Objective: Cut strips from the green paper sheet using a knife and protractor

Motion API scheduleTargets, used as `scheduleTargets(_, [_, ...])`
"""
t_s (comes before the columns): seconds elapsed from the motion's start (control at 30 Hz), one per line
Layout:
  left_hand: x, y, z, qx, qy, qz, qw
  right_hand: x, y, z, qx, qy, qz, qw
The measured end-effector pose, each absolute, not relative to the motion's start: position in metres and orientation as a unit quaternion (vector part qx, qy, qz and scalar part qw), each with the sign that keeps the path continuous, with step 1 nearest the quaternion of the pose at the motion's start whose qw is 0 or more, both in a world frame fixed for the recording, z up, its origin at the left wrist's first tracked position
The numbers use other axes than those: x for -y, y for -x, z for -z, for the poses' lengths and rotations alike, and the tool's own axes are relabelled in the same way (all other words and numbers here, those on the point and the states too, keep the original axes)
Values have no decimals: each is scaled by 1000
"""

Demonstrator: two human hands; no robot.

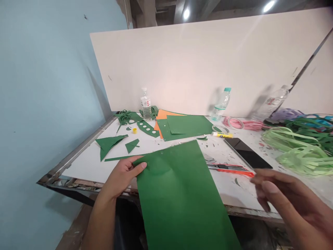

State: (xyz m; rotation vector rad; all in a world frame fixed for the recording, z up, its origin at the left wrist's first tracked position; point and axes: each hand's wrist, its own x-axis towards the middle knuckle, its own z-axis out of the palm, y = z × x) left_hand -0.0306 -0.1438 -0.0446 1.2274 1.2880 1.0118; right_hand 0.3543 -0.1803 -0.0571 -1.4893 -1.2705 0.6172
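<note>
A large sheet of green paper (179,194) hangs over the table's front edge. My left hand (125,173) pinches its upper left corner between thumb and fingers. To the right, my right hand (286,201) is held in the air with fingers partly curled and apart, and nothing shows in it. Just beyond those fingers lies a red utility knife (231,169), partly hidden behind the sheet. A black-screened phone (248,152) rests past the knife. Behind the held sheet, more green sheets (192,124) lie over orange paper (166,114).
Green paper scraps (110,144) and a yellow cap (134,131) lie at the left. A glue stick (222,134) and tape rolls (235,123) sit behind the phone. Bottles (146,104) stand along the white board (197,66). Light green paper strips (296,149) pile at right.
</note>
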Motion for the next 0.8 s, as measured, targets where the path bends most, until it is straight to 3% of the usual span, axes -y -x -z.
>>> scheduleTargets(0.2, [140,21,45,-543,-548,-394,499,119,-296,25,690,477,-407,361])
scheduleTargets(0.37, [143,24,49,-572,-552,-393,463,105,-280,38,704,454,-427,340])
scheduleTargets(0.57, [139,37,36,-592,-617,-306,419,91,-286,29,738,430,-427,298])
scheduleTargets(0.8, [75,11,-8,-417,-660,-236,578,70,-275,25,703,348,-573,238])
